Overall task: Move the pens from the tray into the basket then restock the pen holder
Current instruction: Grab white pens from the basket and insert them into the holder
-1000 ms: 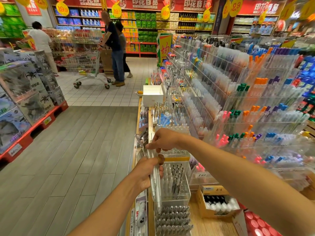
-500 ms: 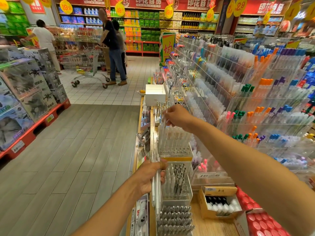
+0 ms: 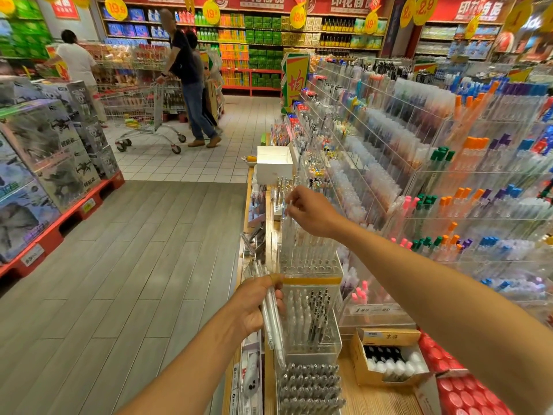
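Setting: supermarket stationery aisle, grey plank floor (image 3: 125,265) to the left, a wooden display shelf (image 3: 377,396) carrying clear acrylic pen racks along the right.
Left hand: the left hand (image 3: 254,304) was nearest, its fingers curled round a small bundle of clear pens (image 3: 270,319), tips slanting down beside the racks.
Pen holder: the clear pen holder (image 3: 311,259), a tiered block of holes, stood just beyond that hand; its upper tier already held upright clear pens.
Right hand: the right hand (image 3: 311,212) hovered over the upper tier, thumb and fingertips pinching the top of one clear pen (image 3: 288,211).
Step in hand: apparently seating that pen in a free hole.
Doing it well: keeping the pen upright and lowering it straight would avoid knocking its neighbours; the bundle was best held clear of the rack.
Basket and tray: neither could be identified here.
Far end: shoppers with a trolley (image 3: 140,115) stood on white tiles.
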Available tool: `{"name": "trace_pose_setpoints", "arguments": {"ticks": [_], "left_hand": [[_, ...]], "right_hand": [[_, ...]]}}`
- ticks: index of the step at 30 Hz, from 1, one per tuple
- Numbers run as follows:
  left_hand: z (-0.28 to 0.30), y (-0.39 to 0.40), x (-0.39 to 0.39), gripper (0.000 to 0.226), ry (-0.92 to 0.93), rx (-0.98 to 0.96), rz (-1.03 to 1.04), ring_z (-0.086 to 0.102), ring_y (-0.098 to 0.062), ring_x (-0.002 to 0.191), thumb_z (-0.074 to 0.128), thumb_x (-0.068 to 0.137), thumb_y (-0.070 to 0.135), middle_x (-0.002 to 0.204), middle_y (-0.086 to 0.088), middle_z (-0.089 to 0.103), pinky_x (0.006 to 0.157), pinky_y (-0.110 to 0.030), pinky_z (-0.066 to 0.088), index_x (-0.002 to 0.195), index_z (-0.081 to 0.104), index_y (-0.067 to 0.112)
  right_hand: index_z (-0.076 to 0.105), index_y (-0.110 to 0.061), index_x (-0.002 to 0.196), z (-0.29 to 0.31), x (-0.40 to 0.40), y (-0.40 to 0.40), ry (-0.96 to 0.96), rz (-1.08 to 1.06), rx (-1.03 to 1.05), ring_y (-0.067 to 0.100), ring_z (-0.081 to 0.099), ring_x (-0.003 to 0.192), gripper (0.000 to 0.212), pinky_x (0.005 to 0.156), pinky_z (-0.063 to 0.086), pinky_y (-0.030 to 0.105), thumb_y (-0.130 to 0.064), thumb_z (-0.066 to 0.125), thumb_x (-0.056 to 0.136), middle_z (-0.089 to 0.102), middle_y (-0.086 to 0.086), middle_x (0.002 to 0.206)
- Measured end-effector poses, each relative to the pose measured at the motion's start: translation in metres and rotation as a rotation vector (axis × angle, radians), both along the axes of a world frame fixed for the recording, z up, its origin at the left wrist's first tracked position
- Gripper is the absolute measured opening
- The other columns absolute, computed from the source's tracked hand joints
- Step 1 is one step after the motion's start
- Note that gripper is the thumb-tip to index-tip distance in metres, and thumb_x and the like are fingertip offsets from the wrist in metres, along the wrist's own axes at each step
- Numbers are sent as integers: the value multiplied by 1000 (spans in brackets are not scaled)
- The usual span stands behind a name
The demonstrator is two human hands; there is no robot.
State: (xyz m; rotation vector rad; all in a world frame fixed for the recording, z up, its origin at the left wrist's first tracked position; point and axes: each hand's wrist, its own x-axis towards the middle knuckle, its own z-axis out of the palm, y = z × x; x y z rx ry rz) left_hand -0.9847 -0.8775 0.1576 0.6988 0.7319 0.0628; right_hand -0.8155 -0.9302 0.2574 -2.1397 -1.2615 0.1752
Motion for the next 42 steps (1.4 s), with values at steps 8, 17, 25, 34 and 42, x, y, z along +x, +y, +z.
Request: {"name": "trace_pose_setpoints", "arguments": {"ticks": [8, 17, 25, 34, 42], "left_hand": [[-4, 10, 4, 15, 18, -79, 89, 48, -11, 37, 60, 95, 10, 54, -5, 49, 35, -19, 43, 80, 58, 6], [-4, 15, 9, 13, 20, -96, 122, 47, -11, 35, 57, 96, 9, 50, -5, 49, 35, -18, 43, 84, 58, 7], [-6, 16, 12, 11, 25, -96, 125, 48, -11, 36, 58, 95, 9, 52, -5, 50, 36, -18, 44, 84, 57, 7], [-5, 15, 18, 14, 2, -30, 211, 52, -15, 41, 54, 98, 9, 54, -6, 54, 41, -23, 47, 89, 64, 6], [-7, 3, 19, 34, 11, -64, 257, 67, -31, 70, 59, 100, 25, 106, -18, 71, 45, -37, 56, 127, 60, 3]], "right_hand": [[51, -12, 101, -9, 3, -2, -23, 17, -4, 12, 48, 65, 8, 60, 40, 31, -17, 55, 96, 53, -3, 76], [74, -11, 95, -17, 0, 2, -333, 99, -175, 21, 59, 85, 15, 72, 41, 27, -19, 66, 85, 68, 8, 88], [69, -18, 106, -22, 1, -2, -379, 62, -141, 16, 44, 90, 21, 79, 38, 33, -24, 67, 86, 56, -2, 88], [70, -16, 85, -36, -56, -22, 64, 278, -345, -8, 52, 49, 16, 49, 38, 10, -31, 75, 82, 61, -13, 65], [72, -1, 75, -42, -76, -18, 7, 213, -536, 22, 69, 63, 24, 65, 57, 32, -16, 59, 88, 72, 12, 71]]}}
